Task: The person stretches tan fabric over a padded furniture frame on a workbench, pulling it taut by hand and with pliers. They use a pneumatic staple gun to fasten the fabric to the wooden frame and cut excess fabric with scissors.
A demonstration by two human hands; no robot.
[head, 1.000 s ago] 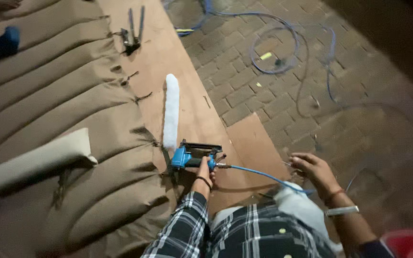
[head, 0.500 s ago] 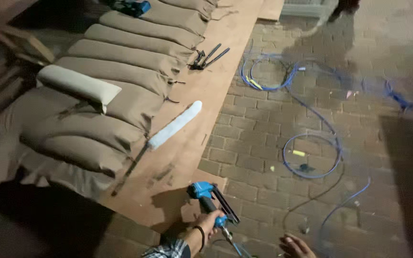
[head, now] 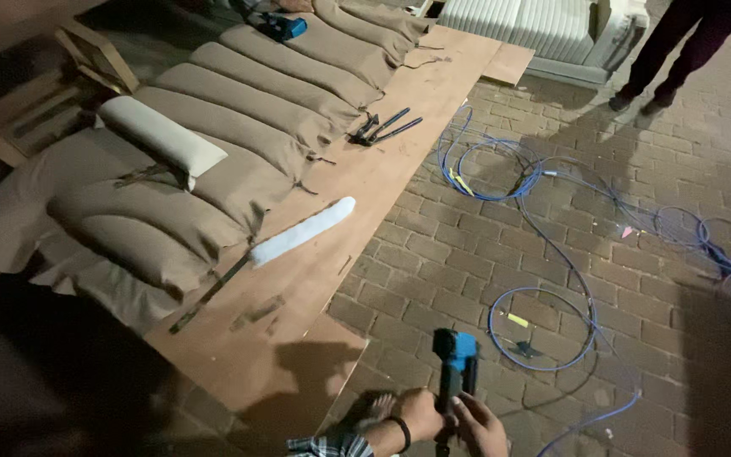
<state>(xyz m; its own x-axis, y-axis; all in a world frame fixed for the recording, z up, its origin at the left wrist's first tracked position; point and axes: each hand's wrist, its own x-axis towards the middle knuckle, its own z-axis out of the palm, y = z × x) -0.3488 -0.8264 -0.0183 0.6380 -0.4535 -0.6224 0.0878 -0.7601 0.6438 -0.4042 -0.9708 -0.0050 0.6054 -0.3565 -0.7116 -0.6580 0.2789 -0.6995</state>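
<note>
Step in hand: both hands at blue pneumatic stapler [head: 455, 360], off plywood board's [head: 399, 161] near corner. Left hand [head: 420, 412] wraps handle; right hand [head: 480, 423] fingers closed against body. Padded brown upholstery panel [head: 213, 144] lies along board's far edge. Next move likely calls for firm one-hand hold, slack blue air hose [head: 552, 254].

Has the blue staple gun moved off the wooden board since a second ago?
Yes. The blue staple gun then lay on the wooden board beside the cushion. Now both hands hold it up over the brick floor, clear of the board's edge.
</note>
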